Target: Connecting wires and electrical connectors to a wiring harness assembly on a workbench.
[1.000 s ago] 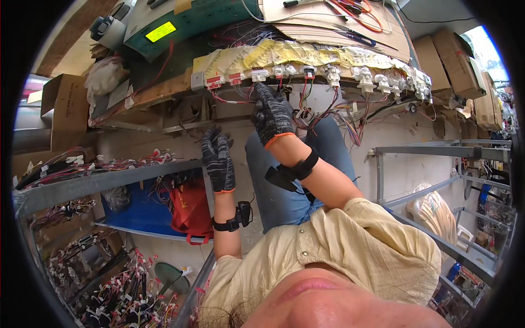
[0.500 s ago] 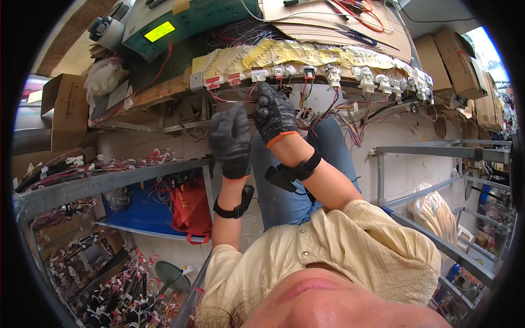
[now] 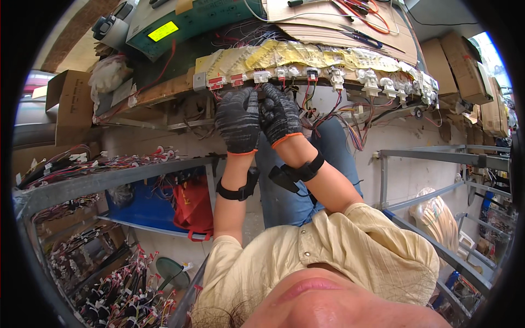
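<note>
Both of my hands wear dark grey knitted gloves with orange cuffs and are side by side at the bench's front edge. My left hand (image 3: 238,121) is closed, its fingertips up below the red and white connectors. My right hand (image 3: 280,113) is also closed, fingertips just under a white connector (image 3: 261,76). What the fingers of either hand pinch is hidden. Two red connectors (image 3: 237,80) sit left of the white one. A black connector (image 3: 312,75) with coloured wires and more white connectors (image 3: 370,82) follow to the right along the yellow-taped strip (image 3: 295,56).
A green device (image 3: 188,27) with a lit yellow screen stands on the bench. Pliers (image 3: 363,38) lie on cardboard (image 3: 328,22). Metal racks stand left and right; the left rack (image 3: 115,177) carries wire harnesses (image 3: 109,161) and a red bag (image 3: 192,205). Loose wires (image 3: 355,128) hang from the bench.
My left hand has moved up toward the connectors and now sits beside the right. My right hand stays near the white connector.
</note>
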The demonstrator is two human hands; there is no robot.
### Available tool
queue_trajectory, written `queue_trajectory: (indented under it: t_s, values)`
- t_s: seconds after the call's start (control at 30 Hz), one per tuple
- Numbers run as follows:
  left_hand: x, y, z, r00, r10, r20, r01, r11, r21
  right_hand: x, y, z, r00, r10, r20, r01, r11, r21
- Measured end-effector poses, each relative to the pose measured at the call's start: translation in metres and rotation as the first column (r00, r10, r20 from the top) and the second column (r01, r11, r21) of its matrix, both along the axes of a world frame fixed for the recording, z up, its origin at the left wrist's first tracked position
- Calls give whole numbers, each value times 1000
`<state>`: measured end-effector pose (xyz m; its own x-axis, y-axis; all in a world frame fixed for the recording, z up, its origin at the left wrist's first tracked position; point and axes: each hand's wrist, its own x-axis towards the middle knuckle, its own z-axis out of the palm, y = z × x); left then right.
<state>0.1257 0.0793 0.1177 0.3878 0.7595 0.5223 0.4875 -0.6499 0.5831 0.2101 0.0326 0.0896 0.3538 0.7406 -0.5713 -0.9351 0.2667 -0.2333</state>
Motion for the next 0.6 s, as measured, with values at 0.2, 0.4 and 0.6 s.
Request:
queue_trajectory:
  t_s: [0.2,0.4,0.6]
  values:
    - [-2,-1,-4,1000,11,27,-12,999,35,-17,-5,31,964,27,263,-2,995,-95]
    - [-6,3,3,992,-122,-34,118,988,-101,-12,4,7,933,36,358,-36,999,-7]
    - [-17,-14,9,985,-40,165,80,966,-245,-18,10,11,957,-81,280,92,995,-25]
